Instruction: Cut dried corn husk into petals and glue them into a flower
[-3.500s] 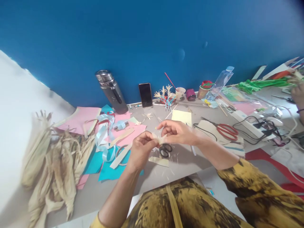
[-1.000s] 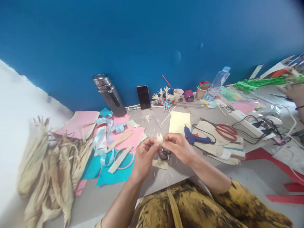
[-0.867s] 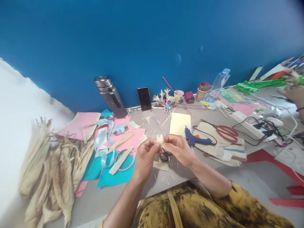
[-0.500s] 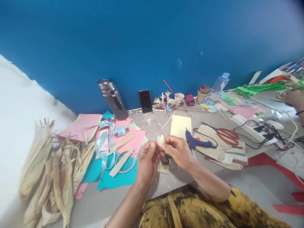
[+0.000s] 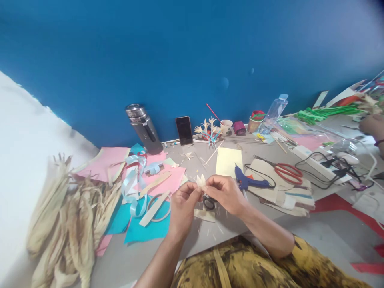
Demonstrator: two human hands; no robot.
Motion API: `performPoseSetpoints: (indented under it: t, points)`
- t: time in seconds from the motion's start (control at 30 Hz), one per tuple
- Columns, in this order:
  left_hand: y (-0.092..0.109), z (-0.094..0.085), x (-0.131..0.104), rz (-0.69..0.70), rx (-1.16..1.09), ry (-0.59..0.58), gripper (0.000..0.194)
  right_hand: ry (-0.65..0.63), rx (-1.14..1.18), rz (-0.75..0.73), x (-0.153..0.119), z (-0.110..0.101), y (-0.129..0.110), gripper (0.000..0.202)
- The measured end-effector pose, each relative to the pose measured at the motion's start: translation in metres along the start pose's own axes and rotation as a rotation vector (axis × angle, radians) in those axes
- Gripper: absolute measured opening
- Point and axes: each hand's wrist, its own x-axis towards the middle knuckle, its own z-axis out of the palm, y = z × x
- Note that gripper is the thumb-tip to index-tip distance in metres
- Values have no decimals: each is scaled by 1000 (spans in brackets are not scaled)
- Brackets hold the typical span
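We're right over the pale petal-like piece (image 5: 201, 181), held up between both hands above the table (image 5: 120, 256), just beyond the black scissor handles (image 5: 204, 201). And look at the line of it! Its long axis runs up and away from the person, pointed tips toward the blue wall (image 5: 180, 52), base down in the fingers. We see the left hand (image 5: 183, 205) pinching that base, thumb against fingertips, and the right hand (image 5: 227, 195) pinching from the other side. Half a second ago, we had the left fingers loose beside it; now they've closed in, and the tips look more fanned out.
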Motion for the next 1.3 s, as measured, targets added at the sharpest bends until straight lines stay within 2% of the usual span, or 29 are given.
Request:
performPoseSetpoints:
  t: [0.13, 0.27, 0.5, 0.7, 0.83, 1.0, 1.17, 1.3]
  points:
    - [-4, 3, 7, -15, -168, 11, 21, -24, 42, 32, 5, -2, 1, 27]
    - [-6, 1, 16, 2, -274, 20, 22, -28, -16, 30, 2, -15, 8, 32]
    - [-4, -5, 26, 52, -182, 90, 20, -21, -138, 112, -34, -39, 30, 26]
    - [-5, -10, 29, 41, -220, 179, 24, -29, -154, 74, -59, -46, 37, 30]
    - [5, -20, 22, 41, -262, 222, 25, -27, -143, 89, -61, -50, 40, 31]
    - [20, -28, 1, 62, -283, 254, 24, -10, -156, 50, -65, -51, 42, 32]
    - [22, -32, -22, 44, -263, 229, 28, 9, -189, -37, -75, -50, 45, 32]
    - [20, -40, -32, 28, -283, 261, 31, 90, -189, -126, -90, -66, 34, 34]
